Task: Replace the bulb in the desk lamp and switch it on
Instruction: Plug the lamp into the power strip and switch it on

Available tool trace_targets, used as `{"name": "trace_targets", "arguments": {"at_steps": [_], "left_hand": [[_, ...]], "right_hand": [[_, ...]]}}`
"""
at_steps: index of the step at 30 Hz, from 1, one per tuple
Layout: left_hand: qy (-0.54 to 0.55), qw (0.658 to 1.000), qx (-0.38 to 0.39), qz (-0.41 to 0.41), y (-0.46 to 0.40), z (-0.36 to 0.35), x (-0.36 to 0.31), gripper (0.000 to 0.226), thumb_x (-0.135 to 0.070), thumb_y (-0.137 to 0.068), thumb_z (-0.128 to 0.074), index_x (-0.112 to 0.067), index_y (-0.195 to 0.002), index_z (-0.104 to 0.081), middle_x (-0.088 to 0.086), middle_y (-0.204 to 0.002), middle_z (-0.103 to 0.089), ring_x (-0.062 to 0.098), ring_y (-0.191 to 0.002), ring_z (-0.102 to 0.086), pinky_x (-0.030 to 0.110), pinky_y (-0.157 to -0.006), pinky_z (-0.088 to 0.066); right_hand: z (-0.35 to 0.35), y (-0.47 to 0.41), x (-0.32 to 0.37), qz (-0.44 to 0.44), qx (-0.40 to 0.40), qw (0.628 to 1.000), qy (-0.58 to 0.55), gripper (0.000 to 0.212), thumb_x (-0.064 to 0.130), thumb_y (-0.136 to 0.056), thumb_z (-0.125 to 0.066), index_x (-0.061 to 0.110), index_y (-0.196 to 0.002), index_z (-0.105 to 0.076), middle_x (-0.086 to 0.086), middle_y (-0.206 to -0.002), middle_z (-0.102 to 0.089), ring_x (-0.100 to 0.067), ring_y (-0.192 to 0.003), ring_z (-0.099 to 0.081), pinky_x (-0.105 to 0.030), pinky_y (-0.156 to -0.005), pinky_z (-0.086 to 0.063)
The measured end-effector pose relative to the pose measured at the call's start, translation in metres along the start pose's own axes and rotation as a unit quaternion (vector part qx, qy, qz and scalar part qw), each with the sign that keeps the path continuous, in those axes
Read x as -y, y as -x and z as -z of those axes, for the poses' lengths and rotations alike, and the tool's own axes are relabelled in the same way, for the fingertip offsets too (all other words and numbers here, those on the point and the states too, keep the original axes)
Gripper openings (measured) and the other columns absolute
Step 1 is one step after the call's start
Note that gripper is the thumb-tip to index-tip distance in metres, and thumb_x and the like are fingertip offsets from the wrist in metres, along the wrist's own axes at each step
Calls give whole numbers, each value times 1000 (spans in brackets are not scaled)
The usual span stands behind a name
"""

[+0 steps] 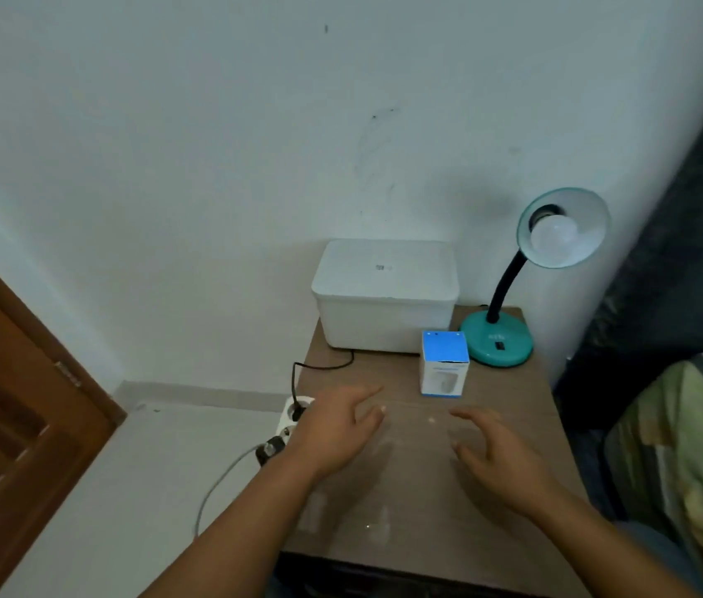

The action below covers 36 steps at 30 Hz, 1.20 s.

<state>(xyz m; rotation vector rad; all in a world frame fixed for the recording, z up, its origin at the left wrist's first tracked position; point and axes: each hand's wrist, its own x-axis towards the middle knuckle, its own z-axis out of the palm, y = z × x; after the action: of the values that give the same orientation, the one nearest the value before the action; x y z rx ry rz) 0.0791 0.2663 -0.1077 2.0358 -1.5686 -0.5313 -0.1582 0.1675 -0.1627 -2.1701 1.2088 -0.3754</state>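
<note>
A teal desk lamp [497,344] stands at the back right corner of the brown bedside table [419,502]. Its black gooseneck lifts a teal shade [587,217] that faces me, with a white bulb [555,238] screwed in and unlit. A small blue and white bulb box [445,363] stands upright just left of the lamp base. My left hand [337,425] and my right hand [498,453] hover over the table's middle, fingers relaxed and spread, holding nothing. Both hands are well short of the box and the lamp.
A white lidded box [384,295] sits at the back of the table against the wall. A black cord [319,366] runs from it to a white power strip [293,418] on the floor at the left. A wooden door [8,403] stands far left, bedding [686,459] at right.
</note>
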Motion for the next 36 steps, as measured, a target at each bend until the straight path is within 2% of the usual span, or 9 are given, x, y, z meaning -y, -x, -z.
{"name": "trace_targets", "arguments": {"at_steps": [3,6,10,14,19,25,28,32,36], "left_hand": [[10,999,49,-3,-3,-42,-19,46,-43,-97,-57,-35,-142,-52,-11,-140,-58,7,-129,-52,18,-104,-33],[3,996,89,-9,-6,-78,-29,51,-46,-96,-57,-36,-145,-47,-16,-147,-50,2,-134,-45,18,-110,-30],[-20,992,119,-26,-23,-114,-42,57,-44,-97,-54,-33,-151,-39,-13,-155,-41,5,-142,-36,18,-116,-25],[-49,987,142,-60,-50,-137,-59,62,-43,-99,-50,-28,-156,-30,-6,-163,-29,13,-151,-21,29,-123,-18],[-35,988,126,-85,-83,-162,-80,68,-38,-99,-50,-20,-159,-22,-2,-166,-18,14,-153,-12,18,-115,-4],[-61,986,126,-88,-120,-190,-83,80,-35,-97,-52,-10,-159,-8,2,-166,4,19,-154,5,28,-124,-1],[-83,988,106,-82,-136,-203,-81,89,-41,-91,-50,-6,-159,-4,10,-167,5,27,-154,8,34,-125,-1],[-102,990,78,-65,-151,-213,-80,100,-56,-77,-29,-4,-158,-2,13,-167,6,30,-153,11,38,-126,-1],[-102,991,53,-62,-161,-221,-78,99,-56,-82,-39,-4,-158,-4,14,-167,3,29,-153,11,41,-126,-5]], "right_hand": [[10,17,-28,-34,-18,999,-8,46,37,-91,-60,40,-134,-45,15,-136,-47,-2,-113,-51,-23,-100,-40],[14,29,-54,-52,-32,998,15,47,34,-91,-59,34,-136,-46,14,-137,-48,-4,-124,-46,-12,-97,-29],[13,30,-88,-72,-51,995,42,53,40,-88,-57,33,-139,-44,13,-142,-48,-7,-129,-45,-27,-107,-36],[14,14,-112,-78,-50,994,57,56,40,-90,-54,31,-144,-40,10,-148,-43,-9,-134,-40,-27,-111,-32],[24,-19,-130,-78,-67,993,54,54,31,-95,-52,26,-147,-38,1,-153,-38,-14,-140,-34,-28,-115,-24],[33,-66,-149,-47,-79,990,104,57,42,-98,-40,19,-150,-34,-6,-158,-29,-22,-146,-25,-32,-116,-16],[35,-90,-152,-23,-93,989,114,59,43,-97,-44,24,-151,-31,-8,-159,-26,-25,-147,-22,-38,-116,-20],[34,-113,-156,3,-92,990,106,60,47,-96,-43,28,-151,-31,-8,-161,-21,-26,-148,-20,-48,-116,-29],[30,-124,-159,18,-81,990,119,61,50,-96,-43,35,-152,-24,-9,-163,-15,-28,-149,-16,-46,-117,-26]]}}
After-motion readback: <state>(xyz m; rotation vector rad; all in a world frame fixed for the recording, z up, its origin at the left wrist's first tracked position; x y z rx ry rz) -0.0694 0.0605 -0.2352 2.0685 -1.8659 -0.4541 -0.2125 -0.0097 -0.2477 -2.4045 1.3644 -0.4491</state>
